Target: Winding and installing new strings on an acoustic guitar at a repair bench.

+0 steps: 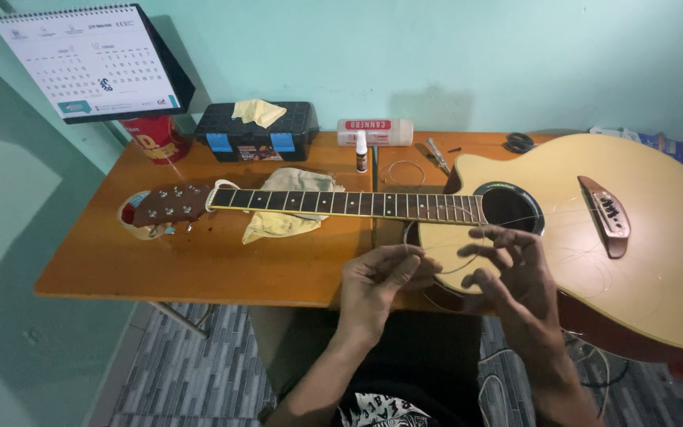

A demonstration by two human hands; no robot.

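An acoustic guitar (642, 237) with a pale top lies flat across the wooden table (199, 261), headstock (169, 204) to the left, its neck resting on a yellow cloth (278, 225). My left hand (377, 281) pinches a thin guitar string (456, 265) near the table's front edge, just below the neck joint. My right hand (511, 265) hovers over the guitar body beside the sound hole (509, 209), fingers spread and curled around the same thin string. Loose strings trail over the body toward the bridge (606, 213).
At the back of the table stand a black toolbox (258, 134) with a yellow cloth on it, a red cup (152, 136), a small bottle (361, 152), a white tube (373, 131), a screwdriver (438, 155) and scissors (519, 142). A desk calendar (88, 59) leans at the back left.
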